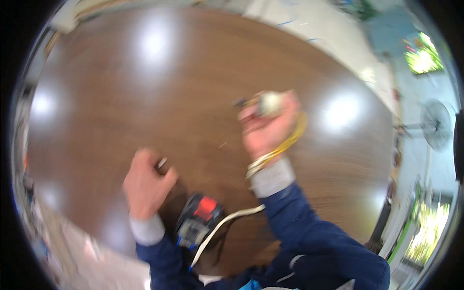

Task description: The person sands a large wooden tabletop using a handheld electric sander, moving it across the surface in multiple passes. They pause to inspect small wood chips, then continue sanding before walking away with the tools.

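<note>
My right hand, palm turned up over the wooden table, is closed round a whitish rounded object. A dark and brass-coloured end sticks out to its left; blur hides the exact kind. Yellow wire loops by that wrist. Off to the lower left, my left hand has thumb and fingers closed in on a small white piece, too blurred to name. Between my forearms sits a black and grey block with a red patch. Beside the block runs a white cable toward my right sleeve.
A tiny light scrap lies on the tabletop. Past the table's right edge stand a fan and a bright window. Pale floor shows beyond the far right side.
</note>
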